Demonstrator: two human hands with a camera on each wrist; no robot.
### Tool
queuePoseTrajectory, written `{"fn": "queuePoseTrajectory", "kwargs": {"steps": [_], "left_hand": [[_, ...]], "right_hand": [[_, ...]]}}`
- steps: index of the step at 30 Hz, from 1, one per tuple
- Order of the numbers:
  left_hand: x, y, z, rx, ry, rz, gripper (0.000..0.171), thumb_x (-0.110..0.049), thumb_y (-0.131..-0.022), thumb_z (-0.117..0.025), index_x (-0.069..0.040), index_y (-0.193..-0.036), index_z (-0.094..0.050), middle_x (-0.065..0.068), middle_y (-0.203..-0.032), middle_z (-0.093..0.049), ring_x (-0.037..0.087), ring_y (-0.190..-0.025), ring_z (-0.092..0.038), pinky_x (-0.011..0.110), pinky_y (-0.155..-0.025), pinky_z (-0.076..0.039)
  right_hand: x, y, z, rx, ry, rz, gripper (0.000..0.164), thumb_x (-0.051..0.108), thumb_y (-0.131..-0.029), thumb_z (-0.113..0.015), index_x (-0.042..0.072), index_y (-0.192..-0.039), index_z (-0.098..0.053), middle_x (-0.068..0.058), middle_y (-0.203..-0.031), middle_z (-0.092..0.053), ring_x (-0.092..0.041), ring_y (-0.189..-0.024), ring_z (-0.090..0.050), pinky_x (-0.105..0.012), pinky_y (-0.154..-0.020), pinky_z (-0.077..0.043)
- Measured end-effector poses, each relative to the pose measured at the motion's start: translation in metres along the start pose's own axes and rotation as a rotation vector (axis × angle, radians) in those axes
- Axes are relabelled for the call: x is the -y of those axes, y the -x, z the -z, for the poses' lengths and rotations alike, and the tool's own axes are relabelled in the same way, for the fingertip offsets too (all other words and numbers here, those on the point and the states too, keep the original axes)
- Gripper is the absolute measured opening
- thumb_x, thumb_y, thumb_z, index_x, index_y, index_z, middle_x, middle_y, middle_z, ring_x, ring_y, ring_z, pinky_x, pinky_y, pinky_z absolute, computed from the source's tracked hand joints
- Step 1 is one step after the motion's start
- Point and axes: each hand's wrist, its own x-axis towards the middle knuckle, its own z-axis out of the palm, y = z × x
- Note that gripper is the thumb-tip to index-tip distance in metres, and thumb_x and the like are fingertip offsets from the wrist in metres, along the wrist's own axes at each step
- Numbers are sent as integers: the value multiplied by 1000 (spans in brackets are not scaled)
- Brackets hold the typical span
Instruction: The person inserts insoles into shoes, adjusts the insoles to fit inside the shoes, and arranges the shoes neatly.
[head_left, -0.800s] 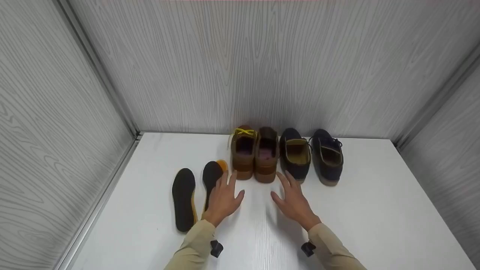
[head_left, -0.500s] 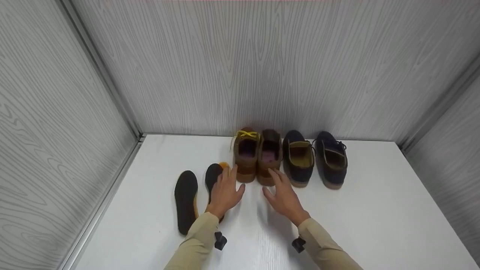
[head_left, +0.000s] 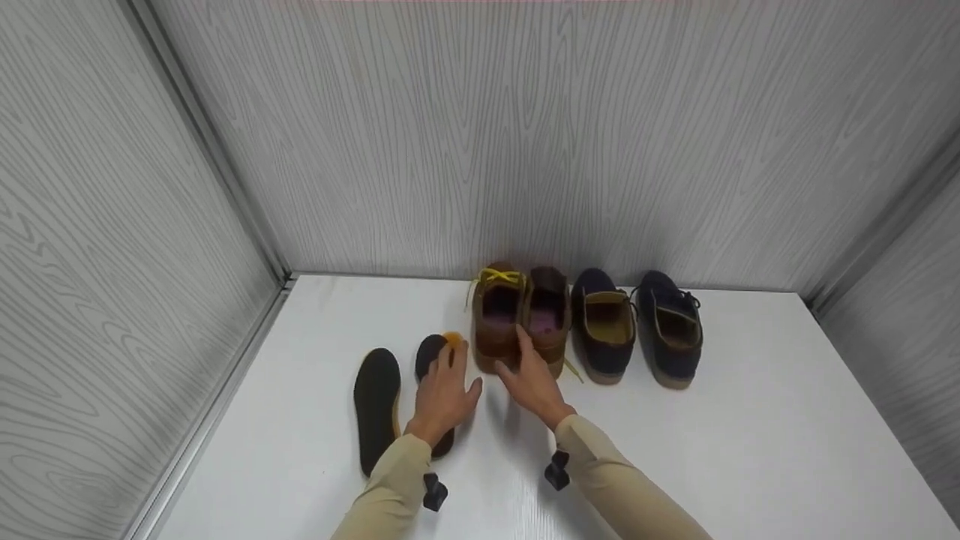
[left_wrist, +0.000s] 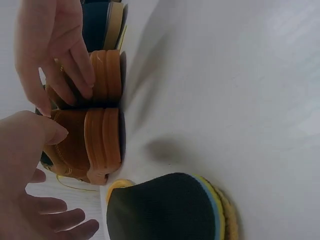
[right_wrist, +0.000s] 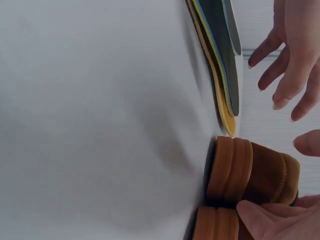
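Two brown lace-up shoes stand side by side against the back panel, heels toward me: the left shoe with a yellow bow, the right shoe close beside it. My right hand reaches to their heels, thumb and index finger extended near the left shoe; in the right wrist view the thumb lies right at the seam between both heels. Over the right-hand black insole, which has an orange edge, hovers my left hand, fingers spread and holding nothing. That hand hides much of the insole.
Another black insole lies farther left on the white table. Two navy shoes, one beside the brown pair and one at the right end, complete the row. Grey wood-grain panels enclose the back and sides.
My right hand has moved left, from in front of the navy shoe to the heels of the brown pair. The left hand stays over the insole. The view has shifted slightly.
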Motion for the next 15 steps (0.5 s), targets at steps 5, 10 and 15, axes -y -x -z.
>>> {"fn": "queuePoseTrajectory", "kwargs": {"steps": [5, 10, 15], "left_hand": [[-1, -1, -3, 8, 4, -11, 65, -30, -91, -62, -5, -144, -36, 26, -140, -39, 42, -115, -49, 52, -84, -46], [1, -1, -5, 12, 4, -17, 64, -30, -91, -62, -5, -145, -36, 25, -140, -39, 42, -115, -50, 51, -84, -47], [3, 4, -5, 27, 11, -2, 65, -29, -91, -62, -5, -146, -35, 25, -141, -37, 41, -115, -50, 50, -86, -46]], "right_hand": [[7, -10, -3, -33, -12, -72, 77, 31, -94, -59, 14, -154, -11, -17, -147, -36, -33, -117, -52, -47, -96, -41], [19, -22, -4, -44, 115, -142, 70, 32, -95, -57, 11, -152, -22, -21, -136, -48, -36, -108, -58, -48, -88, -46], [29, -31, -10, -5, 301, -176, 65, 34, -94, -58, 4, -145, -33, -25, -124, -54, -39, -101, -60, -50, -81, -48]]}}
